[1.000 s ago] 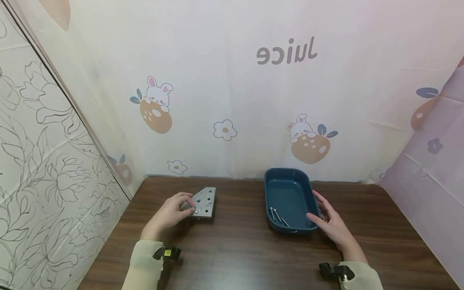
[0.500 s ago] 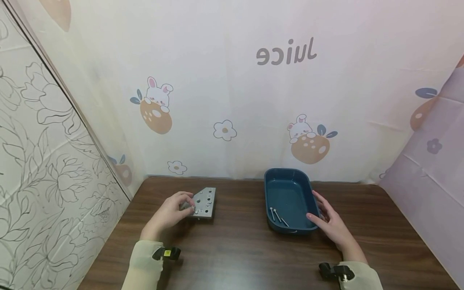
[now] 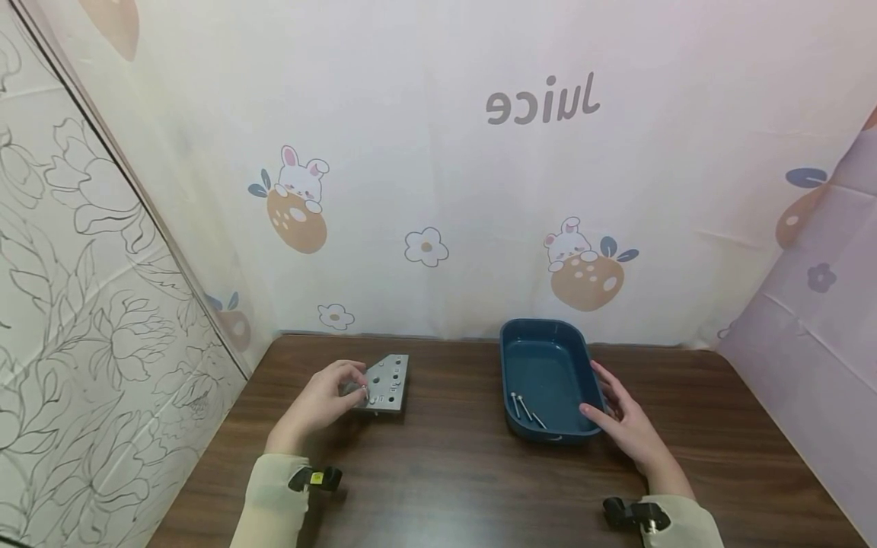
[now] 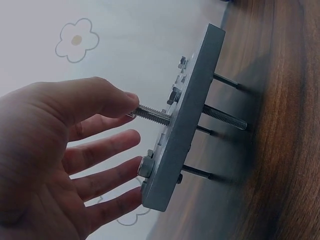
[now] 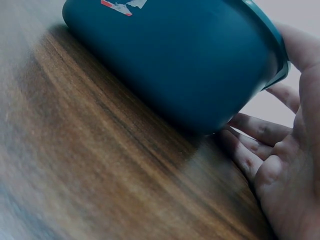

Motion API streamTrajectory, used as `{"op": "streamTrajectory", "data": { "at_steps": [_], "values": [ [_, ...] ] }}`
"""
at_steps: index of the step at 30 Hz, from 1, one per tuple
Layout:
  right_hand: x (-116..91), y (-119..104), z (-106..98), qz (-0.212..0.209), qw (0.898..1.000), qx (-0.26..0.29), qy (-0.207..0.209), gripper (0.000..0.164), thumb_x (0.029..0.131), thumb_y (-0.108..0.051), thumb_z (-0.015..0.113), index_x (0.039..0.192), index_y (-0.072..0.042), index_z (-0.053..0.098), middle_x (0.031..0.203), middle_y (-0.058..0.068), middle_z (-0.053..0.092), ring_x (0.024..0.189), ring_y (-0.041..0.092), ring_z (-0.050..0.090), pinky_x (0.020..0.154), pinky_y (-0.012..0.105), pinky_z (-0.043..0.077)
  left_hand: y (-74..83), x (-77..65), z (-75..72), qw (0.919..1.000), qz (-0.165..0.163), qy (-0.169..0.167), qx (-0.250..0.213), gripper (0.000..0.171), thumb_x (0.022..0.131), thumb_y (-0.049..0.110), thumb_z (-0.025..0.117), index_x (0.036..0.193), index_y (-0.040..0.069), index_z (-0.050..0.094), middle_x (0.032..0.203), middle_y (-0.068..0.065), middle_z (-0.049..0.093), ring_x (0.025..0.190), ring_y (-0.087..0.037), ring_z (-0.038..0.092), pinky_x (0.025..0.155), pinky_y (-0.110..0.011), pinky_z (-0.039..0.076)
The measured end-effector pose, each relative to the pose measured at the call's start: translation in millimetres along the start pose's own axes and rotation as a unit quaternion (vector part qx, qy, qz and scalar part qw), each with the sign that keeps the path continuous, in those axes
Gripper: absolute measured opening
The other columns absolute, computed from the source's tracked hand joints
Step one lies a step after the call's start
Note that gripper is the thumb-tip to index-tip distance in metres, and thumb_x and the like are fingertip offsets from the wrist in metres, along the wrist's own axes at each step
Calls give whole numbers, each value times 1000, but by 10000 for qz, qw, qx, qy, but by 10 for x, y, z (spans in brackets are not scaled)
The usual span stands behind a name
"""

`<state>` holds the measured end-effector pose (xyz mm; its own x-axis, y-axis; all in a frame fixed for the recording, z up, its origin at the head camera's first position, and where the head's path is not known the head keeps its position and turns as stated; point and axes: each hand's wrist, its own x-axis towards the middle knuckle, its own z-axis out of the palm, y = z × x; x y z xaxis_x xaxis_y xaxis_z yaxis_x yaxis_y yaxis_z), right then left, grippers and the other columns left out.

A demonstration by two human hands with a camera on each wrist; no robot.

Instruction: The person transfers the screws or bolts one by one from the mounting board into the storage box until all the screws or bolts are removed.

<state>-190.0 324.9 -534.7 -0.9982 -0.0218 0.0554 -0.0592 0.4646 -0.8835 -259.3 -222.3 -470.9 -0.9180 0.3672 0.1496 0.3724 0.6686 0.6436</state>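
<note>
At the left of the table, a grey metal plate point(image 3: 387, 383) with holes has one slanted corner. My left hand point(image 3: 330, 396) pinches a bolt point(image 4: 154, 115) between thumb and index finger. In the left wrist view its threaded shank meets the plate's point(image 4: 192, 120) upper face, and the other fingers spread near the plate's edge. Several bolts stick out beneath the plate. My right hand point(image 3: 626, 422) holds the right side of a blue plastic tray point(image 3: 548, 373), its thumb over the rim and its fingers along the outer wall. Several loose bolts point(image 3: 524, 411) lie inside the tray.
The brown wooden table point(image 3: 445, 464) backs onto a printed curtain point(image 3: 438, 167). Another curtain with flower outlines point(image 3: 103, 304) hangs along the left edge. Black wrist cameras point(image 3: 317, 479) are strapped over both sleeves.
Both hands, the tray and the plate stay in place. The bolt in my left fingers shows a slightly different angle, with a small shift of the fingertips.
</note>
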Motion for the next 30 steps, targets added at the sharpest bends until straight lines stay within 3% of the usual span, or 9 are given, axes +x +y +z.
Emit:
{"op": "streamTrajectory", "data": {
  "at_steps": [30],
  "values": [
    [5, 20, -2, -75, 10000, -23, -3, 81, 99, -33, 66, 160, -43, 14, 161, 23, 27, 144, 47, 28, 108, 73, 26, 126, 24, -28, 9994, 124, 302, -72, 13, 91, 18, 75, 91, 27, 66, 135, -3, 62, 123, -24, 58, 99, -52, 50]
  ]
}}
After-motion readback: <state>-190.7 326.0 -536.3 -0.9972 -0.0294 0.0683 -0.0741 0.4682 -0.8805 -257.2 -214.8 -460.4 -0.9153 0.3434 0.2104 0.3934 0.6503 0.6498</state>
